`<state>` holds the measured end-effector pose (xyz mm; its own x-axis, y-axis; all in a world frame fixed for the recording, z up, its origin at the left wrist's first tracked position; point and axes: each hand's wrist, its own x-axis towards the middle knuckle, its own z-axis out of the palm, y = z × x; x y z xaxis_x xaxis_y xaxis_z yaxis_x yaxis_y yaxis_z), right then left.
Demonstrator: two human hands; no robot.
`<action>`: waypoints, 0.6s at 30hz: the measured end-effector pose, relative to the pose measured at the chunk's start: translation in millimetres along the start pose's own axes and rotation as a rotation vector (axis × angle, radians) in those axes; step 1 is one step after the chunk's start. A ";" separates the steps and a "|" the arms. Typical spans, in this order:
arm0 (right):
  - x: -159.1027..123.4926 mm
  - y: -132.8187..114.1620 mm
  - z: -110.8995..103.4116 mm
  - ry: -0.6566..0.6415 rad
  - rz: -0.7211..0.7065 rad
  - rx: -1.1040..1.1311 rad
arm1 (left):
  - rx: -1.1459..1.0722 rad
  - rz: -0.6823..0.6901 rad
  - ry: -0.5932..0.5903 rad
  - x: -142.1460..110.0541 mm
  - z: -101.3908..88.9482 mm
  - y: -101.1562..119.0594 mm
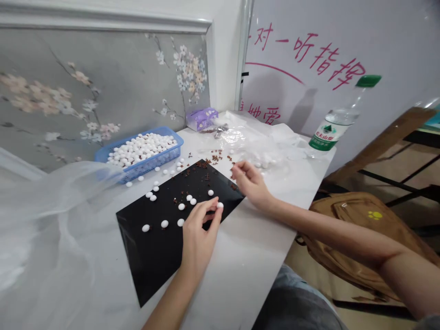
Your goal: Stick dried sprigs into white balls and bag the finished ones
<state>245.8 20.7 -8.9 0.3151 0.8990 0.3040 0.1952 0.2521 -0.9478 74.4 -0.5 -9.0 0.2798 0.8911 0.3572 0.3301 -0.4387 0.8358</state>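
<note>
My left hand (199, 231) pinches a small white bead (220, 206) between thumb and fingertips, over the right part of a black sheet (154, 256). My right hand (253, 187) hovers off the sheet's right corner with its fingers closed together; whatever they hold is hidden or too small to make out. Small dark brown pieces (216, 157) lie scattered just beyond it, some on the sheet's far edge. Several more white beads rest on the sheet, among them one bead (211, 193) near my left fingertips; a few have brown bits beside or under them.
A blue basket (154, 161) full of white beads stands against the wall panel. Clear plastic bags (247, 137) and a purple packet (202, 119) lie at the back. Sheer plastic (62, 220) covers the left side. A water bottle (332, 130) stands at the right edge, above a brown backpack (364, 238).
</note>
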 end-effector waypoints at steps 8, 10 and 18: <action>-25.7 -9.2 67.1 -0.301 -0.028 0.273 | -0.206 -0.170 0.381 0.3 -4.3 -1.7; -22.1 -9.1 68.4 -0.329 0.040 0.330 | -0.243 -0.205 0.418 1.0 -4.2 -3.2; -7.1 -19.6 47.3 -0.572 0.086 0.383 | -0.239 -0.263 0.393 1.4 -5.7 -4.2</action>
<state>195.8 26.3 3.0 -0.2447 0.9425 0.2277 -0.1832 0.1856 -0.9654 68.2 3.2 -9.7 -0.1594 0.9638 0.2138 0.1157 -0.1969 0.9736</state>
